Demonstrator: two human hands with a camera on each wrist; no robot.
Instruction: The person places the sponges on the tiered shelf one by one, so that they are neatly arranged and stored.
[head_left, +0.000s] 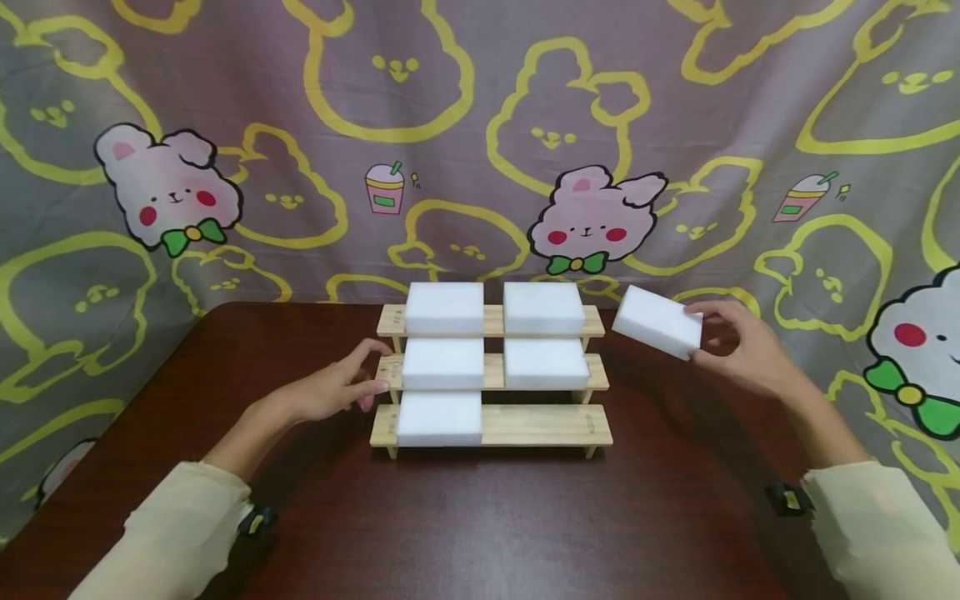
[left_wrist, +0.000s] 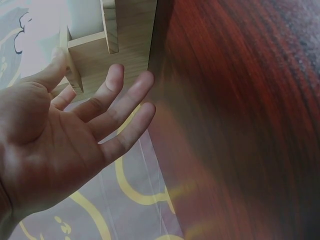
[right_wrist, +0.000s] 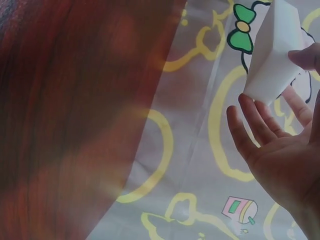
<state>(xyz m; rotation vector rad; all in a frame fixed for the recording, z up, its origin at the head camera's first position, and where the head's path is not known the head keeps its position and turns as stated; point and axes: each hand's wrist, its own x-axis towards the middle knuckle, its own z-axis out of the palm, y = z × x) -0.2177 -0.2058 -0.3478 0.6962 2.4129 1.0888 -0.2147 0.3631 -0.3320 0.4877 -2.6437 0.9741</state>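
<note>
White foam block [head_left: 658, 321] pinched at its end in your right hand [head_left: 738, 350] runs long toward ten o'clock; the wooden rack [head_left: 546, 425] lies at eight o'clock, your left hand [head_left: 330, 392] open there.

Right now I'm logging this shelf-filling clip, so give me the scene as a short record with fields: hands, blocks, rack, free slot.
right hand: right hand pinches a white foam block in the air, right of the rack
left hand: left hand open, fingers at the rack's left end, holding nothing
rack: three-step wooden rack on a dark red table
blocks on rack: five; two on top step, two on middle, one on bottom left
free slot: bottom step, right half
backdrop: bunny-print cloth
</note>
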